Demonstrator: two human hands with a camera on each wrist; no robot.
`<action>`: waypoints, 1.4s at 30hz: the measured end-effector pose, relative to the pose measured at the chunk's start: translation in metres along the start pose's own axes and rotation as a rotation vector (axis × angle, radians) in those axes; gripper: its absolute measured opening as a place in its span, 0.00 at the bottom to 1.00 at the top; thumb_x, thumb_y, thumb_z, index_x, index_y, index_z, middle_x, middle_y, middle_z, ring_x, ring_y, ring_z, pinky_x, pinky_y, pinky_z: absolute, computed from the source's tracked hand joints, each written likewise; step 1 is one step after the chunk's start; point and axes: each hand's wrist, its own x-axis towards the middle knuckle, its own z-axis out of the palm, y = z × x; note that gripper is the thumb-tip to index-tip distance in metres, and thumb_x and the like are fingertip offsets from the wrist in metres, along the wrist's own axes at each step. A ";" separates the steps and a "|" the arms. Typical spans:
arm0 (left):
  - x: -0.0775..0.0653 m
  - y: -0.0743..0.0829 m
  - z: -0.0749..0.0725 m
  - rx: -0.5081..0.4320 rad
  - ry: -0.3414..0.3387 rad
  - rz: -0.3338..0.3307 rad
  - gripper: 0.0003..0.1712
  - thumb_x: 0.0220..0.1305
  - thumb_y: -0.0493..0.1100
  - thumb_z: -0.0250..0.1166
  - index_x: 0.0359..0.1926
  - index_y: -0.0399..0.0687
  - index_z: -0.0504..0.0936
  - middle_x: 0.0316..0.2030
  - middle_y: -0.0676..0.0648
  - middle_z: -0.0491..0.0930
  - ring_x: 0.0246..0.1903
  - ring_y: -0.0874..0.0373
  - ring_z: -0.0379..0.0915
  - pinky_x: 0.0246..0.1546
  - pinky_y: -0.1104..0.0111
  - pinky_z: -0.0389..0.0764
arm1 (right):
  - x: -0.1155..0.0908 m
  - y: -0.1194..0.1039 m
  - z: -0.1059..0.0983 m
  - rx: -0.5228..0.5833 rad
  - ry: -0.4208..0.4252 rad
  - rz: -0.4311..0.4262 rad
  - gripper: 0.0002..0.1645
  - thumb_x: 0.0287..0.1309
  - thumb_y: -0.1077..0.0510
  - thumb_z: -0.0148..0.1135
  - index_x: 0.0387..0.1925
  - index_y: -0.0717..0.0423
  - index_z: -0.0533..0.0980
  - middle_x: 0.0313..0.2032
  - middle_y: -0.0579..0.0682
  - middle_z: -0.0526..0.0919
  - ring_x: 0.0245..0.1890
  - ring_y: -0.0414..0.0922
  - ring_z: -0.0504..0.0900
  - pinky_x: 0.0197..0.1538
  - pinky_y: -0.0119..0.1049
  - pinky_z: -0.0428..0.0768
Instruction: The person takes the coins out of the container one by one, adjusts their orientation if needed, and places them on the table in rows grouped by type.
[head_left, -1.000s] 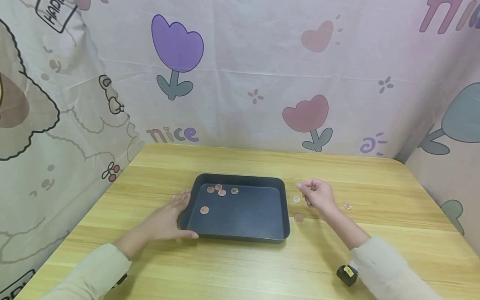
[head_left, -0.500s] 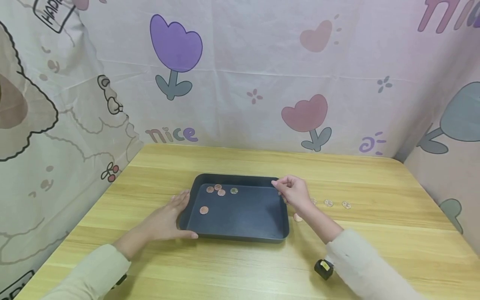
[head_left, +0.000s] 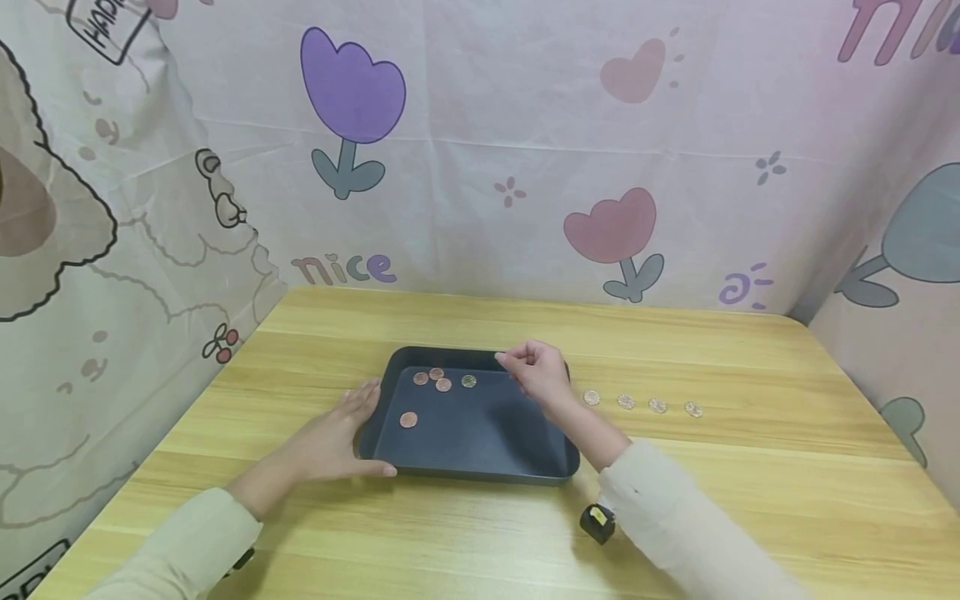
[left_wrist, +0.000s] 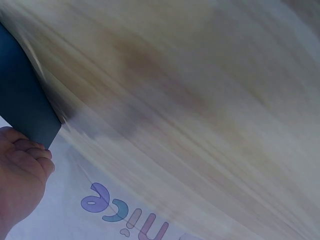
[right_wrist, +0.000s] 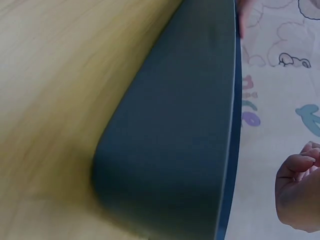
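Note:
A dark rectangular baking tray [head_left: 480, 433] lies on the table. Several coins sit in it: a copper coin [head_left: 408, 420] toward the front left, more copper ones and a dull yellowish coin [head_left: 468, 381] near the back. My left hand [head_left: 341, 437] rests against the tray's left end, fingers straight along the side, thumb at the front corner. Over the tray's right half, near its back wall, is my right hand [head_left: 540, 375], thumb and finger pinched on what looks like a coin, almost wholly hidden. To the right, several silvery coins [head_left: 626, 402] lie in a row.
The wooden table [head_left: 360, 542] runs back to a printed cloth [head_left: 465, 225] hung behind it and along both sides. A small black camera [head_left: 598, 523] is attached at the right sleeve [head_left: 667, 508]. The right forearm covers part of the tabletop beside the tray.
My right hand has moved left from beside the silvery coins to over the tray, uncovering the row. The copper coin right of the tray is now behind the forearm. My left hand stays put.

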 end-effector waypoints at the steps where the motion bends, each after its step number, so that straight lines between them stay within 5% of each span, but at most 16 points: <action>1: 0.000 0.000 0.000 0.000 0.002 0.001 0.70 0.38 0.76 0.64 0.67 0.27 0.53 0.69 0.32 0.50 0.68 0.36 0.48 0.67 0.48 0.56 | 0.001 0.000 0.004 -0.001 -0.005 -0.007 0.07 0.56 0.61 0.62 0.29 0.63 0.76 0.14 0.43 0.71 0.11 0.36 0.62 0.15 0.26 0.60; 10: 0.000 -0.001 0.002 0.002 -0.004 -0.011 0.70 0.38 0.76 0.64 0.67 0.27 0.53 0.69 0.32 0.50 0.68 0.36 0.48 0.67 0.48 0.56 | 0.014 0.004 0.037 -0.005 -0.083 -0.044 0.11 0.57 0.59 0.61 0.38 0.63 0.79 0.14 0.41 0.72 0.10 0.35 0.61 0.15 0.26 0.61; 19: -0.001 -0.001 0.003 -0.011 -0.004 -0.005 0.70 0.38 0.76 0.64 0.67 0.28 0.53 0.69 0.32 0.50 0.68 0.36 0.48 0.67 0.48 0.57 | 0.028 0.022 0.073 0.081 -0.074 0.043 0.15 0.53 0.63 0.64 0.43 0.65 0.78 0.16 0.45 0.72 0.09 0.35 0.61 0.13 0.25 0.61; 32: 0.002 -0.002 0.002 -0.020 -0.001 0.013 0.70 0.38 0.76 0.64 0.67 0.27 0.53 0.69 0.32 0.50 0.69 0.37 0.48 0.68 0.48 0.55 | 0.041 0.033 0.092 -0.090 -0.031 0.193 0.10 0.52 0.65 0.64 0.38 0.64 0.80 0.14 0.47 0.73 0.09 0.38 0.65 0.12 0.27 0.66; 42: 0.001 0.000 0.000 -0.038 -0.005 0.006 0.69 0.39 0.74 0.65 0.67 0.27 0.53 0.69 0.32 0.50 0.69 0.37 0.48 0.68 0.48 0.55 | 0.042 0.035 0.097 -0.343 -0.056 0.082 0.09 0.50 0.64 0.67 0.34 0.64 0.80 0.14 0.48 0.72 0.09 0.38 0.67 0.11 0.26 0.66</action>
